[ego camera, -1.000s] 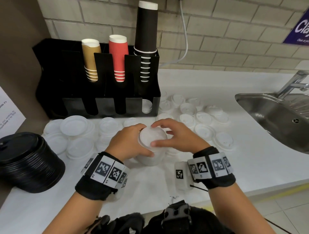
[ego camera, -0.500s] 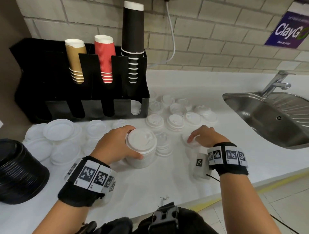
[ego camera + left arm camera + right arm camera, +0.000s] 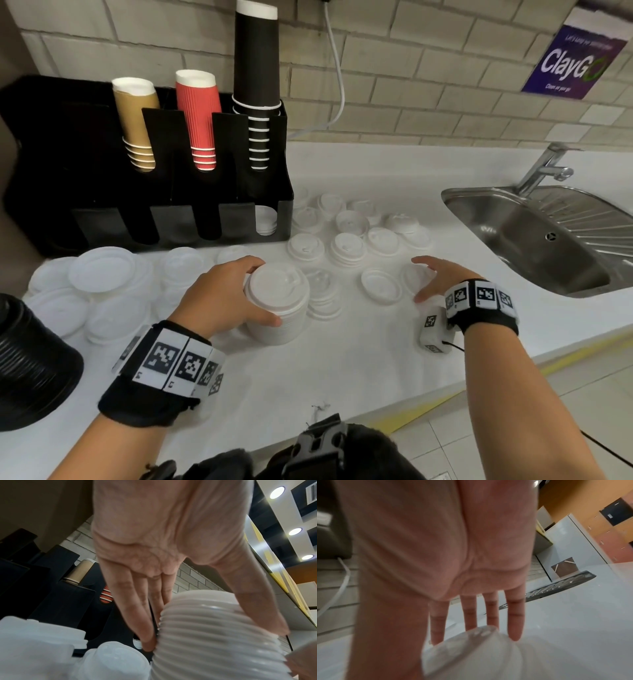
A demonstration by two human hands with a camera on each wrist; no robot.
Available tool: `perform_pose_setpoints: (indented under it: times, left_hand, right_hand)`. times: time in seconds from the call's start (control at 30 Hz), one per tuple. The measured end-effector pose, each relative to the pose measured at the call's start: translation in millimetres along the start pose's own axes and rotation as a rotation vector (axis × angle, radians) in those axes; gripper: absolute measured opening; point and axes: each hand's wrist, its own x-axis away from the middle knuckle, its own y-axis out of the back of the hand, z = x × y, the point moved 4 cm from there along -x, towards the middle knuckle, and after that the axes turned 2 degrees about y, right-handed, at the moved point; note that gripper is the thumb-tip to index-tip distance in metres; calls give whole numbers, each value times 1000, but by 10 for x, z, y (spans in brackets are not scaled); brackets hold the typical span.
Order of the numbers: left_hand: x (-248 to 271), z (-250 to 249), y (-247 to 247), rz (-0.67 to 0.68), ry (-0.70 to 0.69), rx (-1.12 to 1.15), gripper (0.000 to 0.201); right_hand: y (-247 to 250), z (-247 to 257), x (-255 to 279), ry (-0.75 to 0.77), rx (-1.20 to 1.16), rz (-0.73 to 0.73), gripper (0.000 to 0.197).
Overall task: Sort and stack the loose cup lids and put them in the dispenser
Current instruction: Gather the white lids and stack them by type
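Lids in black plastic, nested into a ribbed round stack (image 3: 32, 363), run off the left edge of my head view, so I cannot see their full extent. Beside them lie flat, wide translucent plastic lids (image 3: 102, 270), overlapping on the white counter (image 3: 342, 370). Behind stands the black compartmented cup-and-lid dispenser (image 3: 102, 219); its rightmost front slot shows a few white lids, the other slots too dark for me to read. My left hand (image 3: 219, 298) wraps around the tall stack of white domed cup lids (image 3: 277, 308) standing on the counter, thumb on the near side, fingers on the far side; the left wrist view shows the fingers lying along the ribbed rims. Loose white sip lids (image 3: 346, 248) are scattered further right, near the dispenser. My right hand (image 3: 436, 279) hovers with fingers spread and relaxed over one clear upturned lid (image 3: 416, 279); contact is blurred, and I cannot tell it. The steel sink (image 3: 534, 240) is cut off at the right.
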Motion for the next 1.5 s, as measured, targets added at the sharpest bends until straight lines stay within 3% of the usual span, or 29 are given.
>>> perform_pose_setpoints:
  times: [0.13, 0.23, 0.33, 0.47, 0.67, 0.73, 0.87, 0.97, 1.33, 1.5]
  left_hand:
    - [-4, 9, -7, 0, -4, 2, 76]
    - [-13, 21, -10, -7, -7, 6, 74]
    - [-18, 26, -19, -5, -10, 8, 74]
    - [-5, 15, -15, -10, -17, 5, 71]
    - [18, -57, -14, -7, -19, -64, 81]
    - [24, -65, -19, -12, -24, -63, 86]
    - [39, -27, -38, -35, -2, 23, 119]
    - [44, -8, -54, -44, -10, 79, 128]
    - [49, 16, -74, -61, -36, 124, 128]
    - [85, -14, -71, -56, -40, 118, 115]
  right_hand:
    - [101, 62, 38, 79, 27, -175, 101]
    - [202, 344, 239, 329, -101, -413, 104]
    - [149, 734, 462, 546, -155, -486, 96]
    - [46, 1124, 674, 719, -284, -390, 79]
    - [-239, 1623, 861, 817, -578, -86, 41]
    - [-347, 1751, 903, 868, -548, -32, 42]
    - [-499, 1856, 932, 893, -483, -15, 48]
    - [-550, 1876, 951, 912, -438, -10, 50]
    - [-610, 2014, 1021, 927, -248, -21, 53]
    - [-632, 2047, 1027, 914, -172, -39, 55]
